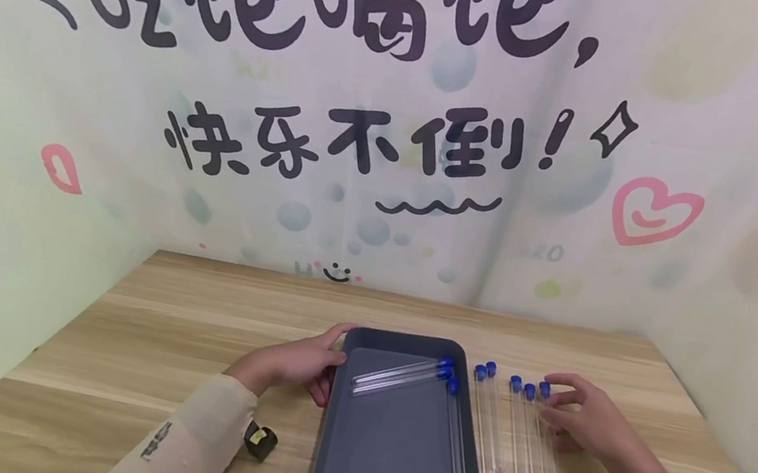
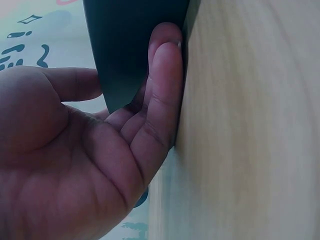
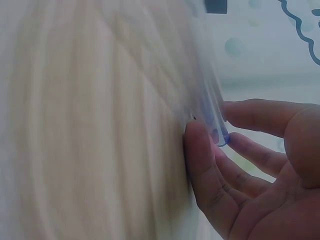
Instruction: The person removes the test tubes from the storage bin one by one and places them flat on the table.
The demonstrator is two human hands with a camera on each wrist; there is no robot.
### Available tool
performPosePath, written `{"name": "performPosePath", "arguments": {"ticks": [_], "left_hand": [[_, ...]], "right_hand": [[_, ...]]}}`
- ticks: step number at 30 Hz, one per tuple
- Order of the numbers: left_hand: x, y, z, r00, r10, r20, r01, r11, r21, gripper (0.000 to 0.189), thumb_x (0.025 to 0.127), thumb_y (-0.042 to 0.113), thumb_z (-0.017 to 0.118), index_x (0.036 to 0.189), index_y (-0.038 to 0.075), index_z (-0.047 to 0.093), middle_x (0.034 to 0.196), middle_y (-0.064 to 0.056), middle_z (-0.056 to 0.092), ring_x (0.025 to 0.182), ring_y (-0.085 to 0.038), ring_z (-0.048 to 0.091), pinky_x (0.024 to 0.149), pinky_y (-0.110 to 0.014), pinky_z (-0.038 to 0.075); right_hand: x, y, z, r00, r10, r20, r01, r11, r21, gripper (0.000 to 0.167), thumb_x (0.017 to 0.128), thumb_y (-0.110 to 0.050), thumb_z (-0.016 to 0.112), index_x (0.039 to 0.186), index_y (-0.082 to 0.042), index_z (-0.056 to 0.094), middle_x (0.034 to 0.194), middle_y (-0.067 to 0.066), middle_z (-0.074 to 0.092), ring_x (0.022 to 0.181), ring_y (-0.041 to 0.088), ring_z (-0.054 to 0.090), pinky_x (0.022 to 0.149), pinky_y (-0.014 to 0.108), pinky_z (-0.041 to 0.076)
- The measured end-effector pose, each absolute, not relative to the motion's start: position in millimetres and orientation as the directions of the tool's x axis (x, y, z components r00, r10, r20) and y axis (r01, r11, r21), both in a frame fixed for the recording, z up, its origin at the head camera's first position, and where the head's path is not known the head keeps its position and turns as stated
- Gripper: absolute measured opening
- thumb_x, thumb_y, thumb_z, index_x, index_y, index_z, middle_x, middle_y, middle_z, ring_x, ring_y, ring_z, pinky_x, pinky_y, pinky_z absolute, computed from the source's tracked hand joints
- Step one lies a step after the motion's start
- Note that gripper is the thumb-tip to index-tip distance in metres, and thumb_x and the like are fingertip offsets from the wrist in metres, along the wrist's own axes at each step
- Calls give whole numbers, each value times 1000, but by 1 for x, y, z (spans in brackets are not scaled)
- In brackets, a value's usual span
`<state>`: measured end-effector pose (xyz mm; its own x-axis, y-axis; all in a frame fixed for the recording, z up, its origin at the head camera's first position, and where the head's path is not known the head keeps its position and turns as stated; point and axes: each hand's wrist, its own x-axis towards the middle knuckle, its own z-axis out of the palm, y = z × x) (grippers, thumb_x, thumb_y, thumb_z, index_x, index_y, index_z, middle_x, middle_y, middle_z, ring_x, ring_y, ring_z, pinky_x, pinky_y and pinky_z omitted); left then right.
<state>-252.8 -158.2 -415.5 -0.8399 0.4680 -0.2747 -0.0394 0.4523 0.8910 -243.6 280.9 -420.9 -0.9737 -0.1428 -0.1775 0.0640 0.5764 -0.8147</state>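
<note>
My left hand (image 1: 301,358) grips the upper left side of a dark grey tray (image 1: 378,460), the thumb at its rim. In the left wrist view the other fingers bend against the tray wall (image 2: 125,35), close to the tabletop. Two clear test tubes with blue caps (image 1: 396,376) lie slantwise inside, and another test tube (image 1: 456,450) lies along its right side. To the right of the tray, my right hand (image 1: 585,415) pinches the capped end of the rightmost test tube (image 1: 549,463). In the right wrist view its thumb and fingers (image 3: 200,155) surround the tube's end.
Two test tubes (image 1: 489,427) lie just beside the tray's right wall, and two more tubes (image 1: 523,443) lie between them and my right hand. The wood-grain table (image 1: 233,305) ends at a printed cloth backdrop (image 1: 352,225). Each wrist carries a small black camera (image 1: 261,442).
</note>
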Motion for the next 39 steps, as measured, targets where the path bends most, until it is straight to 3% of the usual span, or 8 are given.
{"name": "performPosePath", "arguments": {"ticks": [21,39], "left_hand": [[-252,-159,-414,-835,479,-270,-28,454,891,57,107,14,33,159,28,15,68,-15,62,55,-20,63,56,-34,59],[-251,-159,-415,-834,481,-271,-25,457,889,57,107,15,33,159,27,14,69,-13,61,56,-20,64,57,-36,60]], "right_hand": [[-239,275,-416,-976,-114,-184,64,659,-749,63,93,-15,69,146,2,40,126,31,56,84,18,67,70,35,61],[-235,274,-416,-982,-106,-158,52,649,-759,59,95,-12,66,146,3,39,122,30,58,79,19,65,65,34,61]]}}
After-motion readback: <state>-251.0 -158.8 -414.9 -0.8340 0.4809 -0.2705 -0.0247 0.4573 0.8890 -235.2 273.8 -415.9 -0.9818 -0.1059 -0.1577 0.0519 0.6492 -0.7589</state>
